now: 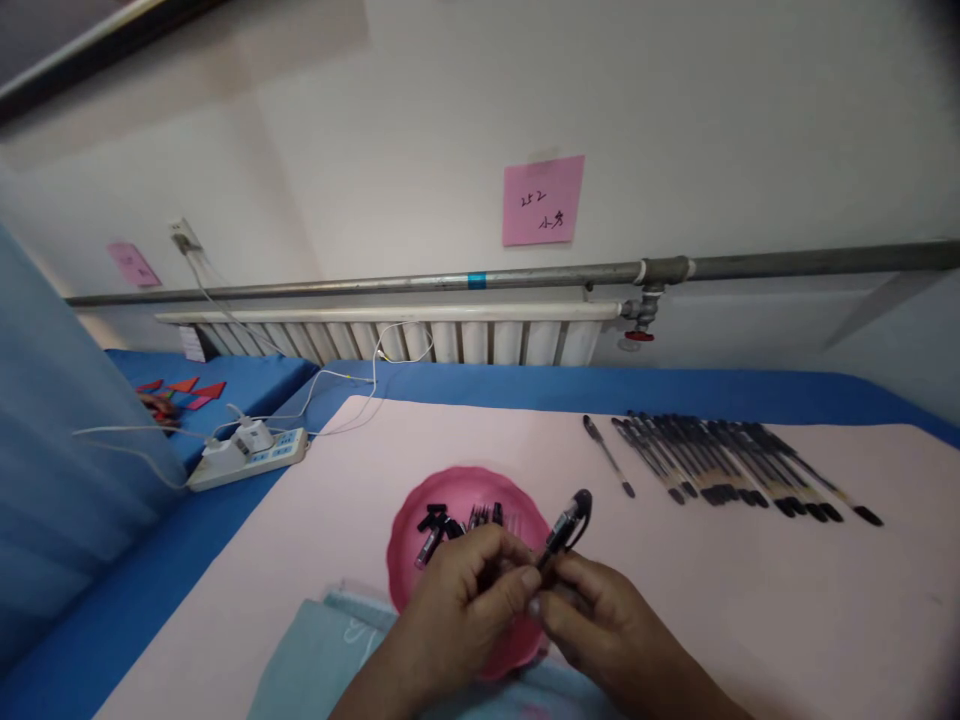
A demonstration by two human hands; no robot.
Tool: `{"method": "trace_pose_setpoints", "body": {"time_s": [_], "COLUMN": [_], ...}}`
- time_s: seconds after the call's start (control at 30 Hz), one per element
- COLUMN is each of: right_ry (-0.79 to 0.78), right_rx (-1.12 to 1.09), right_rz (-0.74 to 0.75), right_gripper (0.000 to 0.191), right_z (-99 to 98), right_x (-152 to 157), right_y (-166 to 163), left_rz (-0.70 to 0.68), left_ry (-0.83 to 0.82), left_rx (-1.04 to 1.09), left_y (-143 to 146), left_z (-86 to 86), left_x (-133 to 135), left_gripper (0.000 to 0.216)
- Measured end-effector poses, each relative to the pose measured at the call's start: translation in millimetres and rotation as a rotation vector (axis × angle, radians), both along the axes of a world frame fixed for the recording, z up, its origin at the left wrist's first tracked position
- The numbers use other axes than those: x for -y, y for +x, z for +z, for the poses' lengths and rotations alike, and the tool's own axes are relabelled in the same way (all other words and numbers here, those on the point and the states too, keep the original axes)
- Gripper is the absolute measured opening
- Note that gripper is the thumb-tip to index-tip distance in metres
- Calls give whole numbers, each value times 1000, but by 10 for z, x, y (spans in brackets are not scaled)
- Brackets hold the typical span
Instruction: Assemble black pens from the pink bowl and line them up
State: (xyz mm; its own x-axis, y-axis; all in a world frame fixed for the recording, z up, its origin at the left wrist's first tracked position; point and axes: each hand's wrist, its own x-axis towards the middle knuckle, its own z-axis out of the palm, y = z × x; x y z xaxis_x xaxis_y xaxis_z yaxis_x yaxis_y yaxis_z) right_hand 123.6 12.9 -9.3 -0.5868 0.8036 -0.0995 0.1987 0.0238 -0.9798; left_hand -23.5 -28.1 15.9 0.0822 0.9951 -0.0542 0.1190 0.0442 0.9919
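Over the right side of a pink scalloped bowl [401, 540], my two hands meet around a black pen [561, 530]. The pen tilts up to the right, with its dark rounded end and clip uppermost. My left hand [476, 590] is closed, thumb and fingers pinching the pen's lower part. Close against it, my right hand [596, 610] is also closed at the pen's lower end; the fingers hide what lies between them. Inside the bowl lie several black pen caps [431, 540] and other small pen parts, partly covered by my left hand.
Several assembled black pens [705, 460] lie in a slanted row at the right on pink paper [315, 520]. A power strip [251, 465] with plugs and white cables sits at the left. Light-blue cloth [315, 650] lies in front. A radiator [465, 340] and pipe run behind.
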Motion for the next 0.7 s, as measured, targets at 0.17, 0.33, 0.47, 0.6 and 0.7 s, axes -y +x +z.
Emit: {"method": "trace_pose_setpoints", "body": {"time_s": [0.17, 0.33, 0.47, 0.6, 0.7], "right_ry": [-152, -146, -76, -121, -226], "right_rx": [-204, -252, -183, -189, -224], "right_rz": [-93, -262, -172, -132, -157], "right_gripper": [18, 17, 10, 11, 12], "right_z": [-41, 70, 122, 129, 154], "right_x": [-72, -96, -93, -101, -100], "right_y": [31, 68, 102, 129, 130], "left_rz": [-14, -142, -212, -237, -223], "left_ry": [-99, -193, -220, -207, -213], "left_rx": [-118, -720, -1037, -1049, -1028], "left_y": [-145, -207, -98, -49, -42], "left_z": [49, 43, -29, -90, -98], "left_x": [1, 6, -21, -54, -57], "left_gripper": [19, 13, 24, 28, 28]}}
